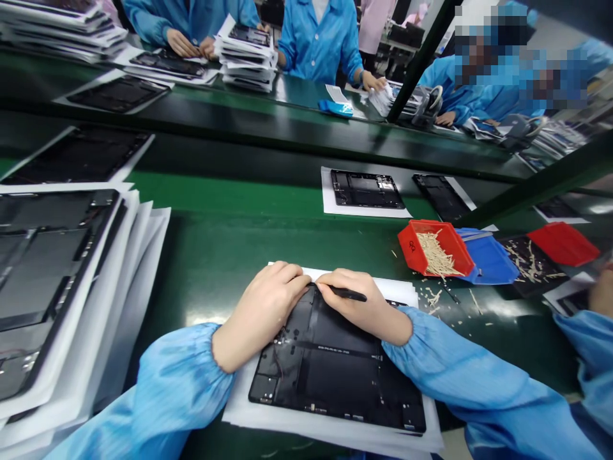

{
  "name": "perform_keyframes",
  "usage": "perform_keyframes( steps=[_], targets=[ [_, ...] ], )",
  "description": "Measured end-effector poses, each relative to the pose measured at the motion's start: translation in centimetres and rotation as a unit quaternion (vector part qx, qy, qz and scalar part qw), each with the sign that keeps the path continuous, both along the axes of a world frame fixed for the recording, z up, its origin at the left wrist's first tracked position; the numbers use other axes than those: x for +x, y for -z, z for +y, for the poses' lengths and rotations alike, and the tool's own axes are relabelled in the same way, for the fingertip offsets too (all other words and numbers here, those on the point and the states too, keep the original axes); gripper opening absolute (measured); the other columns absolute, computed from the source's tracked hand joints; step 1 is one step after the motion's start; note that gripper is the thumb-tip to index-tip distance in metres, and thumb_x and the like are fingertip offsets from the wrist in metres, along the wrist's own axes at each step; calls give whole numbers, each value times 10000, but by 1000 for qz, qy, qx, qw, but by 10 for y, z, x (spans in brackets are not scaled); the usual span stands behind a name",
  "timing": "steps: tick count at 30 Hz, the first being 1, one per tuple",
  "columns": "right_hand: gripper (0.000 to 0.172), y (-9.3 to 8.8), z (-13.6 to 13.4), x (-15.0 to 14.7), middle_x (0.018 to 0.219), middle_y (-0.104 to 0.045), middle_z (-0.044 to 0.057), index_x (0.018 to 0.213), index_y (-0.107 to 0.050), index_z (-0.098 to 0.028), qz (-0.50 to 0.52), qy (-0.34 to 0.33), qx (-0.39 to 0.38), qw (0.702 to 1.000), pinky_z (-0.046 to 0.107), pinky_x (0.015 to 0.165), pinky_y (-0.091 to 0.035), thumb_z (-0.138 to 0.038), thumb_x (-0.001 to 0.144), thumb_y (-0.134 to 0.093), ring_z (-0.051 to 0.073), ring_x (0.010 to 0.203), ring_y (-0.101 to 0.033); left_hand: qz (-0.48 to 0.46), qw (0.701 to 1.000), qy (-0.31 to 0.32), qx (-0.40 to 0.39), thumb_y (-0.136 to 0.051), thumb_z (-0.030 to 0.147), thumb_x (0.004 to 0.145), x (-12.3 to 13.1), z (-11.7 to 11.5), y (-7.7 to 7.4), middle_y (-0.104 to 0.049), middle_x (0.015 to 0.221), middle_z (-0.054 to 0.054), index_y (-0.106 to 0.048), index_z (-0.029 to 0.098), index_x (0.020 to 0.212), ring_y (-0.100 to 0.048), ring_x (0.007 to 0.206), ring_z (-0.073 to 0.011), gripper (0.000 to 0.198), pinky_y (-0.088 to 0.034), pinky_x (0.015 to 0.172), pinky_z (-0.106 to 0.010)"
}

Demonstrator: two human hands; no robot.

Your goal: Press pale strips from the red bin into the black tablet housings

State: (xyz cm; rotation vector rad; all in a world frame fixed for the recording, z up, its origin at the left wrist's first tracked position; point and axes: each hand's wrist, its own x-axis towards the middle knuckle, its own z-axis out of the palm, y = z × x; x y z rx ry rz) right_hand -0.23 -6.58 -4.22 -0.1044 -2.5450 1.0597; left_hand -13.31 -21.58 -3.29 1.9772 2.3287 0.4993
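An opened black tablet housing [342, 377] lies on white sheets [287, 415] right in front of me, its inner side up. My left hand [271, 313] rests over the upper left corner of the housing. Its fingers are bent and pressed together at the far edge; what they pinch, if anything, is hidden. Close beside it, my right hand [361, 303] grips a slim black pen-like tool [348, 294]. The tool's working tip is covered by the fingers, which nearly meet those of my left hand at the edge.
A tall stack of tablet housings and sheets [62, 300] stands at left. To the right are a red bin [438, 249] of thin beige strips, a blue bin [491, 255] and scattered strips. More housings [366, 188] lie beyond. A co-worker's sleeve [587, 358] is at far right.
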Motion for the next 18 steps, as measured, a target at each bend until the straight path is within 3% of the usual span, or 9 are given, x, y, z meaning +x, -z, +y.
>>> perform_keyframes(
  steps=[8,18],
  targets=[
    [115,2,1,-1,783,-666,16,838,-659,-179,9,29,-30,999,248,690,-480,-155,867,-551,123,695,-598,126,990,61,-19,-427,155,922,1,3,0,-575,930,-57,-585,137,1050,-524,903,-206,204,-433,796,-370],
    [117,5,4,4,768,-653,24,872,-663,-167,21,-1,-3,1000,240,665,-476,-184,878,-548,117,676,-581,102,994,42,-11,-446,167,917,1,3,4,-583,959,-61,-586,127,1050,-528,909,-212,197,-455,781,-368]
  ],
)
